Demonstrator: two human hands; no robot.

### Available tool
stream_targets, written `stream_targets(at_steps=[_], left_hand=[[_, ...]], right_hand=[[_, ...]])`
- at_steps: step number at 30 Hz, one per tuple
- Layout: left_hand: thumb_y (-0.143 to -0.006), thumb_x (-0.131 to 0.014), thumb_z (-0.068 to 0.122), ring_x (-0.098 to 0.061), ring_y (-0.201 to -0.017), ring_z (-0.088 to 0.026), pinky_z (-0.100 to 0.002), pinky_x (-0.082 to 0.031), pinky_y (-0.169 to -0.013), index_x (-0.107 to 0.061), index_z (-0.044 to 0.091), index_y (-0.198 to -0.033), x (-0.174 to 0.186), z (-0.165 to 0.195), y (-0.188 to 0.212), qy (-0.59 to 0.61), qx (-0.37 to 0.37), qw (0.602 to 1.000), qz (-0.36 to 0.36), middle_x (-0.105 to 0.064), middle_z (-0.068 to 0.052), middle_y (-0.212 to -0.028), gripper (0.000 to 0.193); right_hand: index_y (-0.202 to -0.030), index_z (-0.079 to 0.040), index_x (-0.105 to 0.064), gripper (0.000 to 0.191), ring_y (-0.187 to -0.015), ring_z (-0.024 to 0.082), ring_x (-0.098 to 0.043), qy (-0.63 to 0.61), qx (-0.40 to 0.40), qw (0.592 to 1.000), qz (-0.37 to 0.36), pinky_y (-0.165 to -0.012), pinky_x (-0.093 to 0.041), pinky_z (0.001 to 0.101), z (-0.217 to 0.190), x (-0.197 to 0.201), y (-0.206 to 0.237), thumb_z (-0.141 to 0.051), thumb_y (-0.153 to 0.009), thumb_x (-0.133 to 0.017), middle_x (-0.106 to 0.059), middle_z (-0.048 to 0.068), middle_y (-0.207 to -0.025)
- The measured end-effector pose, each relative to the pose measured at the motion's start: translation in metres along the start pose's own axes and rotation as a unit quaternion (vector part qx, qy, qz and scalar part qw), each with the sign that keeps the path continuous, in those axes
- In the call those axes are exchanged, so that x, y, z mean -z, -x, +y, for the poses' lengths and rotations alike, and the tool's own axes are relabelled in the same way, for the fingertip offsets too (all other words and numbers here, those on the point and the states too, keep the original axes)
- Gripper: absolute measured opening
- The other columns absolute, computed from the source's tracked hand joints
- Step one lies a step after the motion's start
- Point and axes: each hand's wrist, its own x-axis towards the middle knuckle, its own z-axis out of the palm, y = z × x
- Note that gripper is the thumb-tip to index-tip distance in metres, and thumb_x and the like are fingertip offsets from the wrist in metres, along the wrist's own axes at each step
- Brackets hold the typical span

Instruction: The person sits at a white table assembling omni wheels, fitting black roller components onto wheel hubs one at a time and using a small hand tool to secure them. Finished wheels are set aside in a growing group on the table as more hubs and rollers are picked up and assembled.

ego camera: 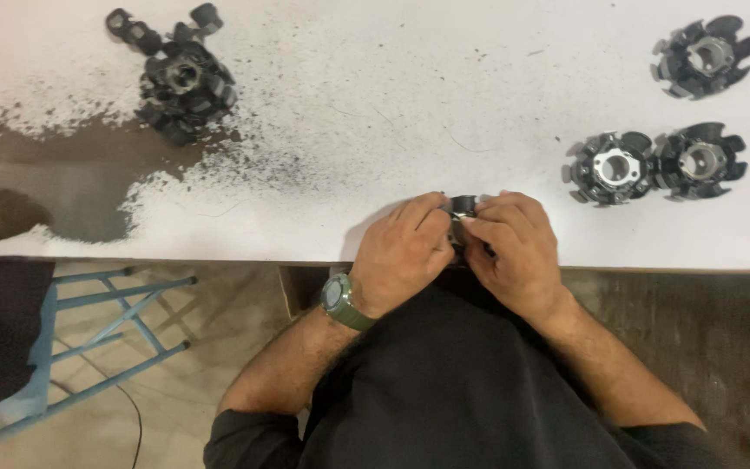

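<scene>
Two hands meet at the near edge of the white surface [479, 104], which carries three grey finned hubs [615, 168] at right and a darker heap of parts [182, 82] at left amid black dust. Left hand [401, 252], watch on wrist, and right hand [518, 252] curl inward, fingers pinching a small dark part [462, 207] between them, just above the edge. Judged rigid, light, possibly grimy and slippery; best held by its outer rim. Wrists bent, forearms converging.

I see my left hand [403, 252] and right hand [514, 252] pinching a small dark part [462, 207] together at the white table [392, 104] edge.
</scene>
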Motion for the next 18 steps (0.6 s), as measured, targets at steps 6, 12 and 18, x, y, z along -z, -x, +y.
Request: stream_targets(at_steps=[6, 12, 18], left_hand=[[-0.097, -0.079, 0.046, -0.048, -0.143, -0.036, -0.054, -0.043, -0.119, -0.058, 0.004, -0.138, 0.079, -0.083, -0.018, -0.193, 0.084, 0.967, 0.144, -0.05, -0.025, -0.152, 0.063], [-0.088, -0.074, 0.067, -0.05, -0.142, -0.036, -0.064, -0.013, -0.131, -0.027, 0.002, -0.159, 0.167, -0.182, -0.061, -0.225, 0.401, 0.885, 0.073, -0.053, -0.022, -0.151, 0.107], [-0.064, -0.095, 0.052, -0.031, -0.146, -0.048, -0.059, -0.02, -0.115, -0.006, 0.002, -0.162, 0.172, -0.126, -0.053, -0.227, 0.174, 0.95, -0.125, -0.031, -0.033, -0.161, 0.141]], right_hand=[[-0.117, -0.003, -0.062, 0.024, -0.106, 0.028, -0.063, 0.135, -0.06, 0.989, 0.0, -0.113, -0.044, 0.0471, 0.043, 0.044, 0.005, 0.001, -0.101, -0.079, -0.066, 0.013, -0.114], [-0.114, -0.004, -0.061, 0.015, -0.097, 0.03, -0.058, 0.143, -0.131, 0.981, 0.002, -0.1, -0.043, 0.0431, 0.076, 0.064, 0.025, -0.001, -0.108, -0.075, -0.065, 0.011, -0.107], [-0.111, -0.006, -0.06, 0.016, -0.101, 0.03, -0.057, 0.183, -0.135, 0.973, 0.029, -0.115, -0.042, 0.0458, 0.096, 0.066, 0.035, 0.0, -0.11, -0.074, -0.061, 0.008, -0.106]])
